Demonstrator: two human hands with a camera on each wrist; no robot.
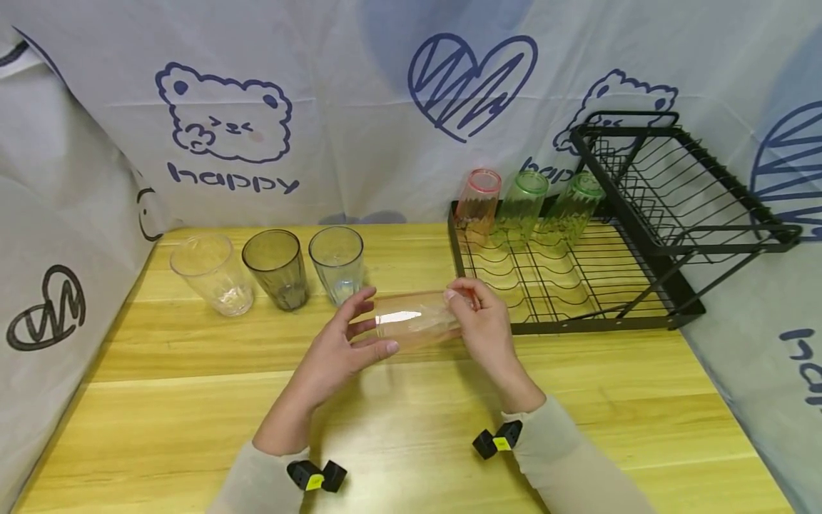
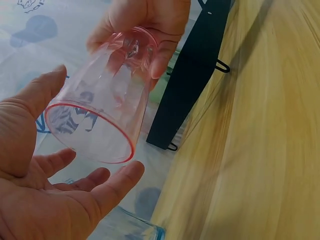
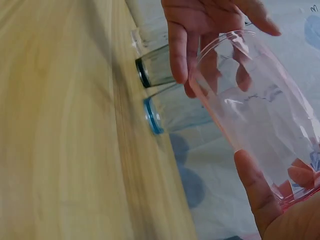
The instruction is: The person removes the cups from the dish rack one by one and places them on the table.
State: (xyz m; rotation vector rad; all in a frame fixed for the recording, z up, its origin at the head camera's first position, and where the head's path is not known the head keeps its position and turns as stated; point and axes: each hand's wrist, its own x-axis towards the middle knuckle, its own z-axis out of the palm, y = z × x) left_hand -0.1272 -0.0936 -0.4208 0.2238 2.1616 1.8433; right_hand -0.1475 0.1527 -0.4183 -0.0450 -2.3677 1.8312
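Observation:
A clear pink-tinted drinking glass lies sideways in the air above the table, its rim toward the left. My right hand grips it round the base end, thumb on the near side. At the rim end, my left hand has its thumb and fingers spread about the mouth of the glass. In the left wrist view, the pink-edged rim sits between that thumb and the fingers, which are not closed on it. The right wrist view shows the glass wall between both hands.
Left of the hands stand a clear glass, a grey-brown glass and a bluish glass. At the right, a black wire dish rack holds a pink glass and two green glasses, apparently upside down. Patterned cloth hangs behind.

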